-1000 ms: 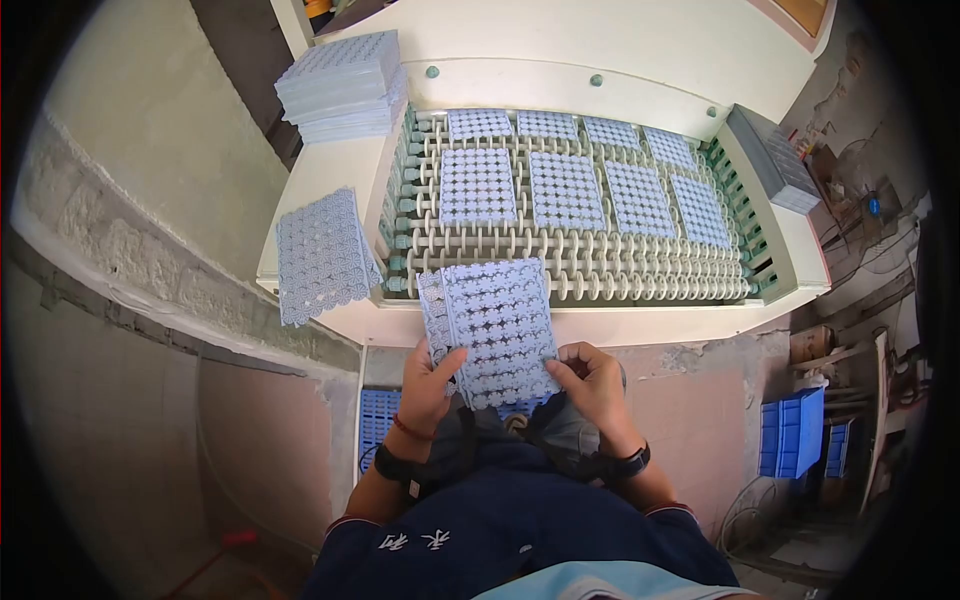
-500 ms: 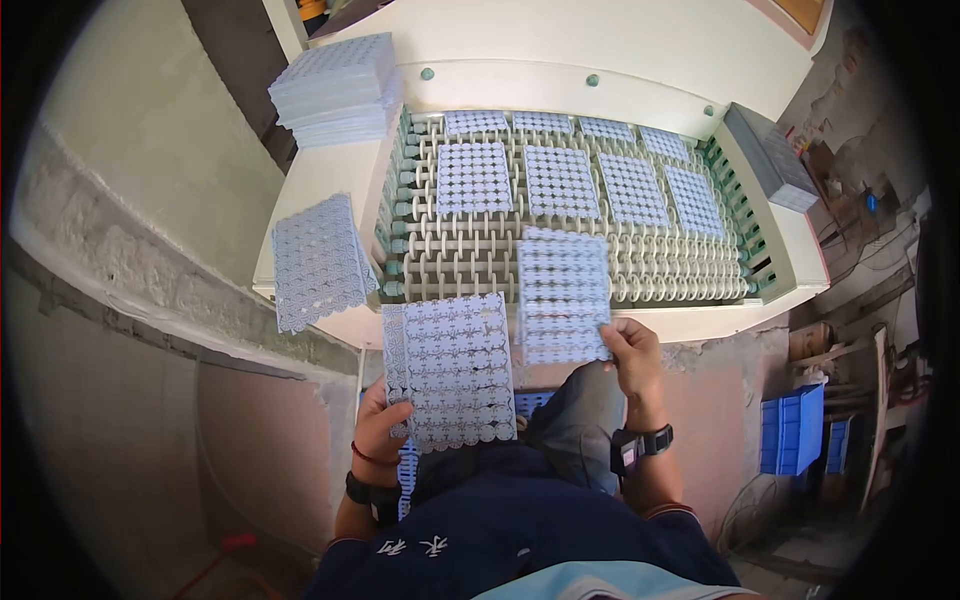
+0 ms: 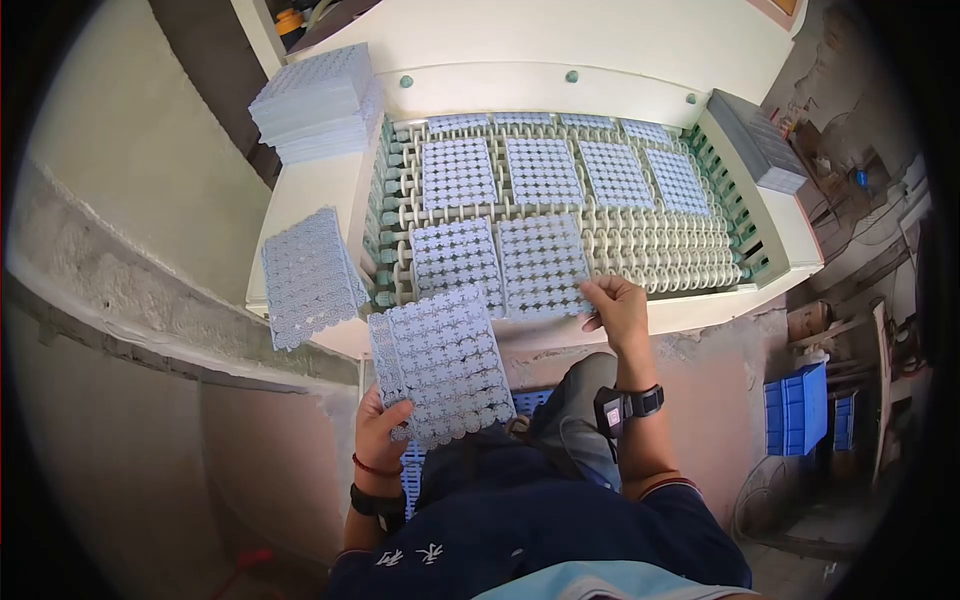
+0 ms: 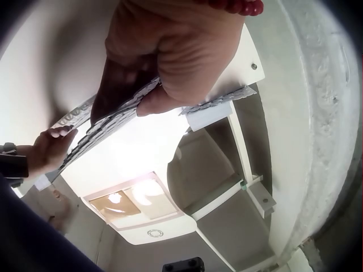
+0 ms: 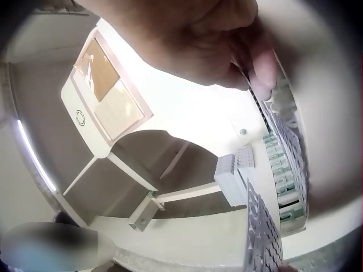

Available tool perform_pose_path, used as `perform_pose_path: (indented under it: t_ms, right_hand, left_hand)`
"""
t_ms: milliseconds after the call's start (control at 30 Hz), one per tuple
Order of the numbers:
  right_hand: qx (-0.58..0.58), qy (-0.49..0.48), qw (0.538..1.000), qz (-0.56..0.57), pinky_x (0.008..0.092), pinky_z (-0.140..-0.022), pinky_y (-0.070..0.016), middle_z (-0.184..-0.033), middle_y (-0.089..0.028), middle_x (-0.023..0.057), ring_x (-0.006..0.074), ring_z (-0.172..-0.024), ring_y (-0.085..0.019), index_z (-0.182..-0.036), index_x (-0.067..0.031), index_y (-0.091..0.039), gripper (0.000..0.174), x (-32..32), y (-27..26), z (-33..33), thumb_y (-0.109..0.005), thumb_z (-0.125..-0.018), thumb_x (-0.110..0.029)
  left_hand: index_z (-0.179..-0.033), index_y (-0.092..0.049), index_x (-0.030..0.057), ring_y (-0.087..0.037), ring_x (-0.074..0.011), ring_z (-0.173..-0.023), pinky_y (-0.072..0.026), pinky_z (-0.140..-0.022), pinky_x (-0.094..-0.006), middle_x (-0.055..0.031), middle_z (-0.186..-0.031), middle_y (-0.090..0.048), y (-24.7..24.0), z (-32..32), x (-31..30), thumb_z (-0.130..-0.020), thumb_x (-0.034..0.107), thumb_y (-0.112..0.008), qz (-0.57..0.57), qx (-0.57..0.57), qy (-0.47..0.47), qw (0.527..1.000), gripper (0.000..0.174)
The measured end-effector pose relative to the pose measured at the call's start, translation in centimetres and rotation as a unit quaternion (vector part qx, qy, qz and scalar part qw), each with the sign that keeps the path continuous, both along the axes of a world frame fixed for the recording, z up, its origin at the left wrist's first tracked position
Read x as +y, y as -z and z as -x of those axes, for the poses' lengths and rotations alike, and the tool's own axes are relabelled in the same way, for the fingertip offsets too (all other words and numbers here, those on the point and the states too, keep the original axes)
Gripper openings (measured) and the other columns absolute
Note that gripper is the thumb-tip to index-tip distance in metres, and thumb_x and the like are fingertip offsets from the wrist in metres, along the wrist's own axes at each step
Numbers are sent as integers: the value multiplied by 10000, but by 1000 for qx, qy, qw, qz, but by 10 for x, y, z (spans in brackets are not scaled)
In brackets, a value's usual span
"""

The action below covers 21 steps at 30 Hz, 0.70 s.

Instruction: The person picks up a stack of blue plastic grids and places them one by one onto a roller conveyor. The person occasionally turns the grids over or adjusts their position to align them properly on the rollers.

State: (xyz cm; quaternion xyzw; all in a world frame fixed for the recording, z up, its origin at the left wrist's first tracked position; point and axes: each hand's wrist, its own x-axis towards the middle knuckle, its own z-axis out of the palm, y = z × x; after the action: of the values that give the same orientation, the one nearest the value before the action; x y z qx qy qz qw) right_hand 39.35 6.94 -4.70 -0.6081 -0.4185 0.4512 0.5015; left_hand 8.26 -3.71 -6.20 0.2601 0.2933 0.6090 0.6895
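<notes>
The left hand grips a stack of blue perforated sheets by its near corner, thumb on top and fingers curled beneath (the left wrist view shows the thumb pressed across the edge). The stack is held tilted at about 7 o'clock from the middle of the head view, just short of the rollers, probably so that the top sheet stays within reach of the other hand.

The right hand pinches the near right corner of one sheet, which lies flat on the rollers at 12 o'clock. It sits just beside a second sheet at 11 o'clock, edges roughly in line, likely to match the far row beyond.

A pile rests on the machine's corner at 10 o'clock, loose sheets on the ledge at 9, and a blue crate on the floor at 4.
</notes>
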Motion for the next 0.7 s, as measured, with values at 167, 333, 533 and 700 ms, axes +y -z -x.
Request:
perform_pose_path:
  t_ms: [167,333,533,700]
  right_hand:
    - [-428,83,893,-113,285,-537,-479,-738,-653,71,114,-602,-586,-900,26,-652,255,-10,-13,-21,-685,-801,-206]
    - [-33,-163,986,0,237,-508,-465,-688,-624,48,84,-603,-576,-904,27,-649,259,-40,0,6,-692,-809,-210]
    - [117,-114,986,16,187,-419,-444,-652,-591,12,41,-485,-488,-868,28,-651,207,-40,2,-11,-633,-858,-178]
    - [17,12,999,-50,194,-409,-434,-608,-550,12,67,-463,-491,-837,53,-638,237,-11,-10,-107,-627,-853,-183]
  left_hand:
    - [-1193,-476,-54,-597,-224,-987,-471,-854,-347,-148,-1100,-605,-3,-17,20,-791,16,-593,10,23,37,999,425]
    - [-1208,-459,-54,-596,-221,-987,-471,-861,-356,-148,-1125,-589,-21,-47,36,-819,-10,-555,-8,52,47,998,404]
    - [-1215,-457,-48,-596,-227,-984,-485,-854,-362,-149,-1128,-581,-19,-66,51,-839,-26,-525,-4,12,67,998,383]
    - [-1213,-459,-49,-598,-229,-980,-495,-842,-365,-148,-1112,-585,-22,-65,51,-847,-22,-511,15,17,65,998,371]
